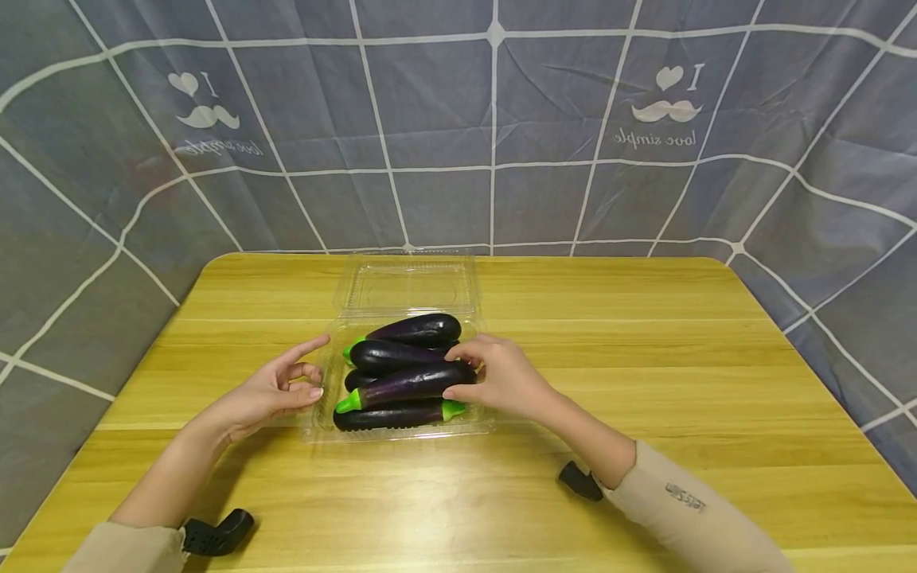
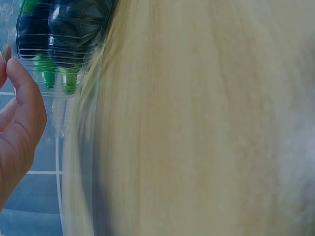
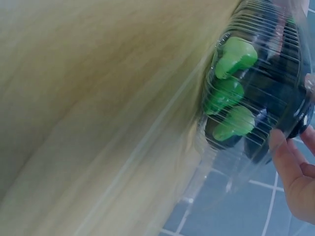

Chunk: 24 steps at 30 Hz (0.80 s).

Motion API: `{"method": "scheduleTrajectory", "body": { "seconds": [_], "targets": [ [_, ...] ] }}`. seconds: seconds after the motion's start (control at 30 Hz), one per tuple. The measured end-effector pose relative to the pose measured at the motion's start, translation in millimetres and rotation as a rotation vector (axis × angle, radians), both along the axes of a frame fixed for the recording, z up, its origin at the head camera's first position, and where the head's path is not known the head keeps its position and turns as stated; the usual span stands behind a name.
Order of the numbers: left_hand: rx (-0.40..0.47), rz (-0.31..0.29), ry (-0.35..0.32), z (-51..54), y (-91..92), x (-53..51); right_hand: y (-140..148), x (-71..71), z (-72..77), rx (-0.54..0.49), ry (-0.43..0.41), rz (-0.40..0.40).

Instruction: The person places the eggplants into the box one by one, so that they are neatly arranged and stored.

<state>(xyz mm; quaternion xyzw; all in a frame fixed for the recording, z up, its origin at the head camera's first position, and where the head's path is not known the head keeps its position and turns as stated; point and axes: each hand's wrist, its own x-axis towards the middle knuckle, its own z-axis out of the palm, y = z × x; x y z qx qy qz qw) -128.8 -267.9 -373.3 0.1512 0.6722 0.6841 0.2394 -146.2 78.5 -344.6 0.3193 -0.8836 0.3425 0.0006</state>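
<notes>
A clear plastic clamshell box [image 1: 408, 435] lies on the table with its lid [image 1: 408, 286] folded back. Several dark purple eggplants with green stems are piled inside. My right hand [image 1: 505, 378] pinches the rounded right end of the topmost eggplant [image 1: 419, 380], thumb in front and fingers behind. At the box's left rim is my left hand [image 1: 268, 390], index finger stretched out and the others loosely bent; whether it touches the rim is unclear. Green stems [image 3: 231, 93] show through the ribbed box wall in the right wrist view.
The box stands on a wooden table [image 1: 645, 358]. Behind and at both sides hangs a grey cloth [image 1: 559, 103] with white grid lines. Each wrist carries a black device [image 1: 218, 533] close above the tabletop.
</notes>
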Motion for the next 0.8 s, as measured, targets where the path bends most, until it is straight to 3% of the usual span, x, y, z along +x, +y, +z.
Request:
{"method": "scheduleTrajectory", "body": {
  "seconds": [0.8],
  "targets": [
    [-0.013,0.015,-0.006,-0.7,-0.2,-0.1,-8.5,1.7,-7.4,0.053,0.007,0.036]
  ]
}}
